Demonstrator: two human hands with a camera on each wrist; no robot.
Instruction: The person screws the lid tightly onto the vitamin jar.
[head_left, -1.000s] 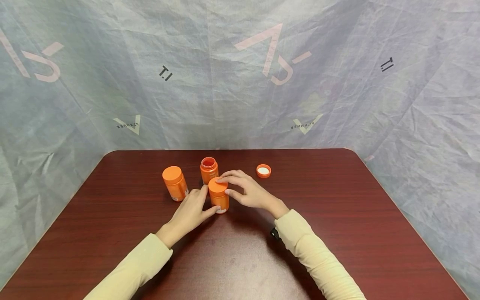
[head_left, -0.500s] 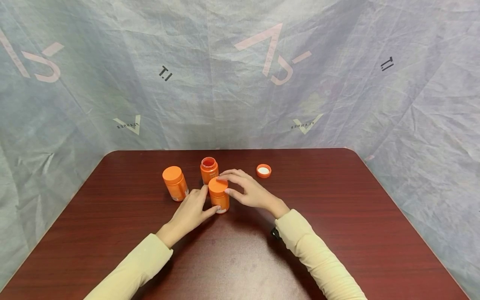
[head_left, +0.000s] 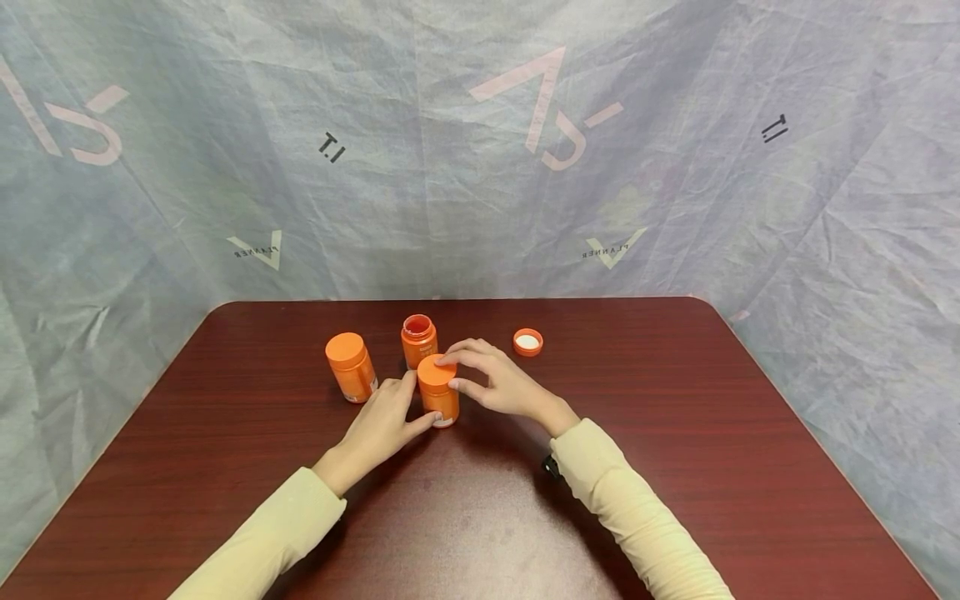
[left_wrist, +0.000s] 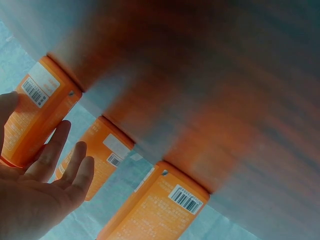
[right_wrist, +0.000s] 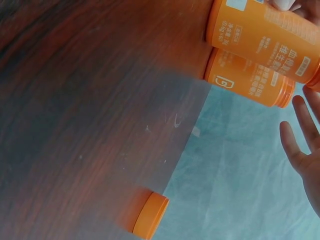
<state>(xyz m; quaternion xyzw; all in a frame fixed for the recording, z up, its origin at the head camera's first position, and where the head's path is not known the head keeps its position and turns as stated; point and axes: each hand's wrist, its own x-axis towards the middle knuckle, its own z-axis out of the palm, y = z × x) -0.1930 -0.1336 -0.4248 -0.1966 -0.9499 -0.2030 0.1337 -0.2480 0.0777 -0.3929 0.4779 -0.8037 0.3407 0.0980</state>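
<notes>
In the head view, my left hand grips a capped orange pill bottle low on its sides, thumb in front and fingers behind. The bottle stands upright on the table. My right hand pinches its orange cap from the right, with thumb and fingertips on the rim and top. Just behind stands an uncapped orange bottle, partly hidden by the held one. In the left wrist view, my thumb touches the gripped bottle near its barcode. The right wrist view shows some of my fingers spread near the cap.
Another capped orange bottle stands to the left, near my left hand's fingers. A loose orange cap lies with its white inside up, behind my right hand. The dark red-brown table ends at a grey cloth backdrop.
My right hand's fingertips shift very slightly on the cap. The left hand, the bottles and the loose cap stay in place.
</notes>
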